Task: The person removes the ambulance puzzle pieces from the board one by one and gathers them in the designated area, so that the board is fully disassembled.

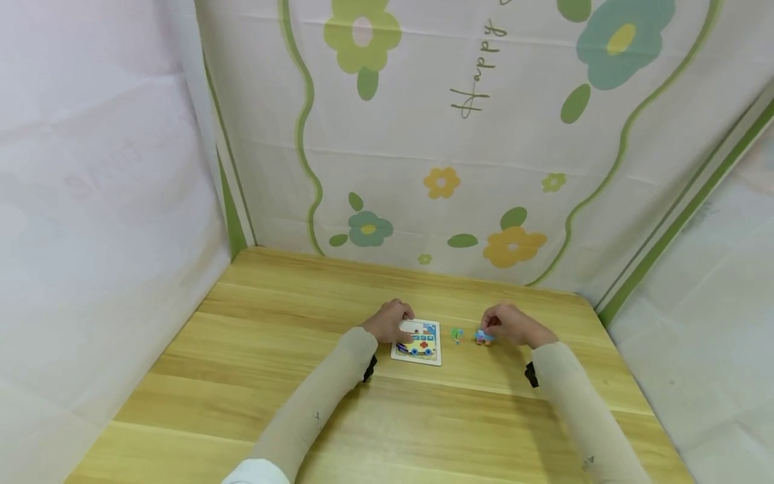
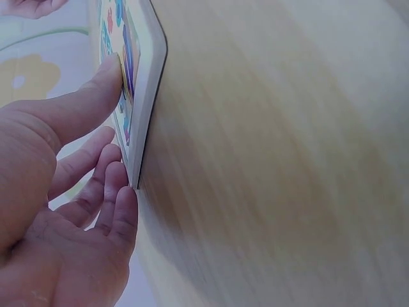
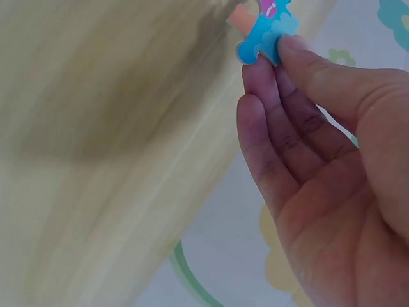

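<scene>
**Right hand [image 1: 514, 325] pinches blue jigsaw piece [image 3: 267, 33]**

An ambulance jigsaw board [image 1: 417, 361] lies on the table [image 1: 290, 323]. The left hand [image 1: 385, 324] is relaxed at its left side, thumb resting on the picture, fingers loosely bent by the edge. A green piece [image 1: 456, 335] lies between the board and the right hand's blue one.

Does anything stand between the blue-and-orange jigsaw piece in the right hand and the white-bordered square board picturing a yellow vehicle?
Yes: a small green-and-blue piece lies on the wooden table between the blue-and-orange jigsaw piece and the white-bordered square board. It looks low enough to pass over.
</scene>
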Demonstrator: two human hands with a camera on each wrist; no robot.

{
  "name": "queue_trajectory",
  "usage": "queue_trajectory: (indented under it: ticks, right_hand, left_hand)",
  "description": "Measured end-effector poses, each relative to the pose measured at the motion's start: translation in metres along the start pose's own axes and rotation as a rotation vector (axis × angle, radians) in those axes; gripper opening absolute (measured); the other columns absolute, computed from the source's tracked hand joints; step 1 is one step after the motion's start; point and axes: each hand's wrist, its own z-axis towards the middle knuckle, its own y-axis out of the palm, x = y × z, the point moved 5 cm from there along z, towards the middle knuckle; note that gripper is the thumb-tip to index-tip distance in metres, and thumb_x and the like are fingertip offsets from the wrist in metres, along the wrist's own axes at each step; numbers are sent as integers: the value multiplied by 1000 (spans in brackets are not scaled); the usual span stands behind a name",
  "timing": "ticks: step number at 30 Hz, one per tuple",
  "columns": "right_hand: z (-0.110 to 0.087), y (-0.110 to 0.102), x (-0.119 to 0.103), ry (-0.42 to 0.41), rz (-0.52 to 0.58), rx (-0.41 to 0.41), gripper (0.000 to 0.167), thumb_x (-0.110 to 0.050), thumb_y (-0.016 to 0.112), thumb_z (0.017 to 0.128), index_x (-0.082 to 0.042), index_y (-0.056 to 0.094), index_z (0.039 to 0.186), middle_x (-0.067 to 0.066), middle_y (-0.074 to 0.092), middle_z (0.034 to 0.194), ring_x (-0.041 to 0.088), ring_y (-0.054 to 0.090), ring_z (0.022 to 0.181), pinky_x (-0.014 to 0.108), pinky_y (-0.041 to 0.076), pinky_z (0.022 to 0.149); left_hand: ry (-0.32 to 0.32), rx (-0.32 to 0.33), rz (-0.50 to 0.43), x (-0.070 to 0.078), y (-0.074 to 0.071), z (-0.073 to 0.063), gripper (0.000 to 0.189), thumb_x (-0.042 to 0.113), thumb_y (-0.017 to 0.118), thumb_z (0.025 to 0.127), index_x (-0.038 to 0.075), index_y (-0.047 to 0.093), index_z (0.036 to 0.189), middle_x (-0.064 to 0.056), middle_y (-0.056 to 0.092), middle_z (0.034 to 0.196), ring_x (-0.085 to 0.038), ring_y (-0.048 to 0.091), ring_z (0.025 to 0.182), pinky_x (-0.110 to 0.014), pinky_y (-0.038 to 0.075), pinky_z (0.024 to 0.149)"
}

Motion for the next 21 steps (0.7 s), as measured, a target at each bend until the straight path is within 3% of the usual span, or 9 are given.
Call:
queue_trajectory:
  ticks: [9,21]
  right_hand:
    - [5,8,7,66,3,4,16,4,60,103,-3,72,96,10,71,95,16,59,84,29,51,74]
    - [10,11,18,90,9,32,15,3,62,103,-3,74,96,8,72,95,17,58,84,34,52,77]
  left_hand:
    - [-13,-9,2,-3,2,1,46,23,84,93,7,65,133,-6,59,126,-20,54,116,-39,48,109]
    - [-7,-11,0,-3,1,2,47,23,84,93,7,65,133,-8,59,127,-20,55,116,-39,48,109]
